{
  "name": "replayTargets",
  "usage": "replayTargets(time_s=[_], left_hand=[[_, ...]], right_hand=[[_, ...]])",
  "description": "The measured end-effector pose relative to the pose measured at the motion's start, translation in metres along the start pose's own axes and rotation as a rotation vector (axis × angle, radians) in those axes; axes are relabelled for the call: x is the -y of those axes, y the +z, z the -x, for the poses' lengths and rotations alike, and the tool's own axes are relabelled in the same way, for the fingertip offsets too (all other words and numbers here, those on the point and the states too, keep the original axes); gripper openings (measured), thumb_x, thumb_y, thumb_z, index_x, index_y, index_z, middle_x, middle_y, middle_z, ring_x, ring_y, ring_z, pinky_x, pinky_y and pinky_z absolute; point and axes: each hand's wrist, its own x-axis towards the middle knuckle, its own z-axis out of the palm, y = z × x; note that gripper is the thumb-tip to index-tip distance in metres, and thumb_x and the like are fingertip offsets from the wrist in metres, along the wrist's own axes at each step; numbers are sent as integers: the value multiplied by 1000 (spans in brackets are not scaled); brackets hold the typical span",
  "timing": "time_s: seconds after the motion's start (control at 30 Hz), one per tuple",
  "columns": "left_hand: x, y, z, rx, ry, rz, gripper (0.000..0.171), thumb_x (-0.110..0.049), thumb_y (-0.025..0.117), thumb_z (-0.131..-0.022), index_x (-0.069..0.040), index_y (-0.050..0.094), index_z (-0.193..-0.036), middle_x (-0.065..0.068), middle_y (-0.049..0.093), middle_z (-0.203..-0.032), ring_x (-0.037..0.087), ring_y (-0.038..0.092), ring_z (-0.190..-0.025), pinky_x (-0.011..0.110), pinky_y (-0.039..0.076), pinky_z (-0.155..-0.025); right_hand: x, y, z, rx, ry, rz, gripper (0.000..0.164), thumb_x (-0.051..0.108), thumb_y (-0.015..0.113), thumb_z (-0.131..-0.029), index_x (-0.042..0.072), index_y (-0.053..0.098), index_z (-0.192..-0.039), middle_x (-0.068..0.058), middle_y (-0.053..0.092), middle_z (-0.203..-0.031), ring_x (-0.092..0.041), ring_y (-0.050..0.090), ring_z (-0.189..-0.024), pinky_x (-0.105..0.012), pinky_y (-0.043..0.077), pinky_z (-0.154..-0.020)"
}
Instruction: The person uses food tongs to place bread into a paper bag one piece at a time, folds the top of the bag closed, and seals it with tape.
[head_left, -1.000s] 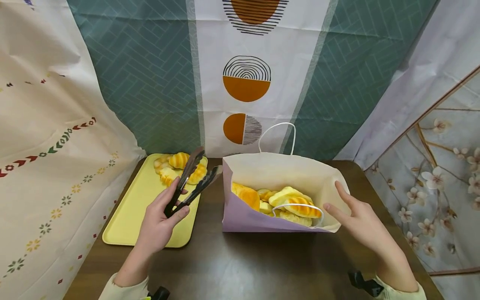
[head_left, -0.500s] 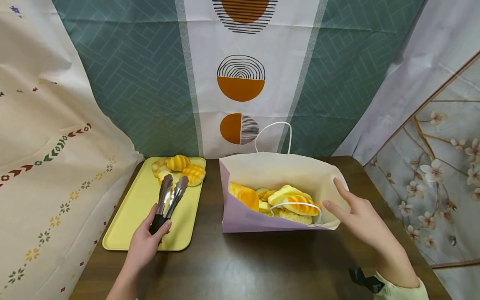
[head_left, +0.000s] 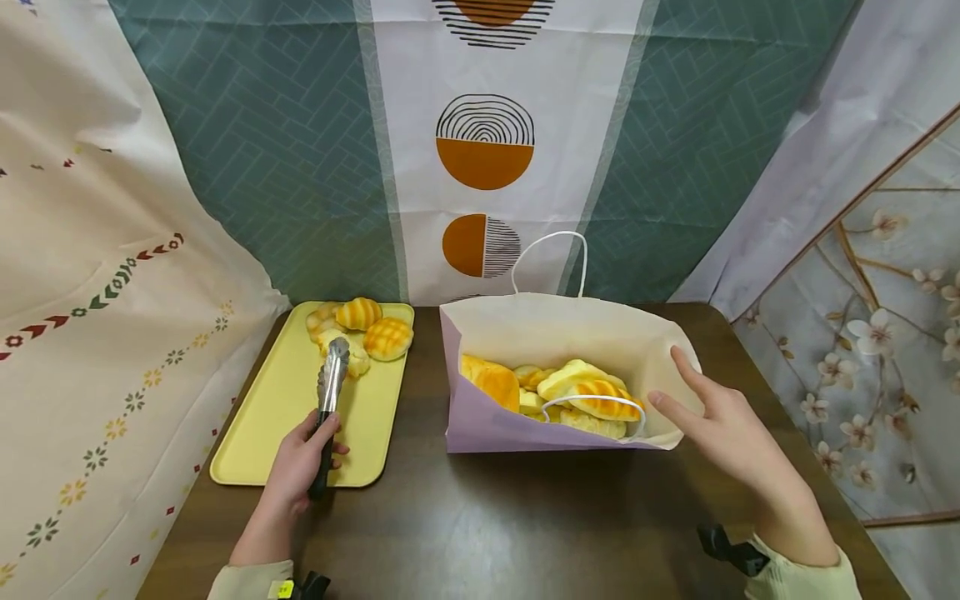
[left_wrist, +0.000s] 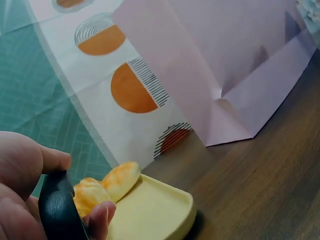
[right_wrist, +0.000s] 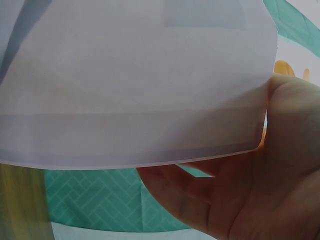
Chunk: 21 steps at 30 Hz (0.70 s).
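My left hand [head_left: 296, 458] grips black-handled tongs [head_left: 332, 383] over the yellow tray [head_left: 255, 425]. The tongs look narrow from above, and their metal tips overlap a pale bread roll [head_left: 356, 362] at the tray's far end. Close by lie a checked bun [head_left: 388, 338] and a striped roll [head_left: 358, 313]. In the left wrist view the thumb and fingers wrap the black handle [left_wrist: 60, 205]. My right hand [head_left: 723, 425] rests at the right rim of the paper bag [head_left: 555, 317], thumb and forefinger spread against its inside wall. The bag's wall [right_wrist: 135, 75] hides the fingertips in the right wrist view.
Inside the bag are several breads [head_left: 577, 383], with a white handle [head_left: 592, 399] lying across them. The other handle [head_left: 551, 235] stands up at the back. Patterned cloth [head_left: 285, 167] hangs behind the dark wooden table [head_left: 480, 525].
The tongs have swung left from beside the bag to over the tray's breads, and they now look narrower than before. My right hand has stayed at the bag's rim.
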Motion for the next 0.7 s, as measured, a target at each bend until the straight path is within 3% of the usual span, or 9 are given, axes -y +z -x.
replayTargets(time_s=[0.13,0.37,0.6,0.7], left_hand=[[3,2,-7,2,-43,107,61,-44,51,-103,7,42,-135,11,56,-108,15,66,-81,30,56,-68],[4,2,-10,12,-117,278,72,-51,52,-100,8,38,-140,7,62,-106,13,65,-82,27,55,-70],[3,1,-9,-2,-154,323,74,-52,50,-101,6,35,-143,4,63,-104,13,64,-83,27,54,-70],[7,0,-13,26,-161,346,73,-50,48,-102,5,31,-147,3,64,-105,12,63,-83,26,53,-69]], right_hand=[[0,0,0,-7,-5,0,77,52,54,-99,21,19,-160,-8,25,-161,-39,40,-137,-61,36,-99],[0,0,0,-12,3,-10,77,53,56,-98,22,21,-160,-7,26,-161,-37,40,-138,-59,36,-101],[-1,-2,-1,-7,-1,-10,77,52,56,-99,22,20,-160,-10,26,-160,-39,40,-138,-60,36,-100],[-2,-3,-2,-3,2,-6,77,52,55,-99,22,19,-160,-10,25,-161,-40,39,-138,-61,36,-100]])
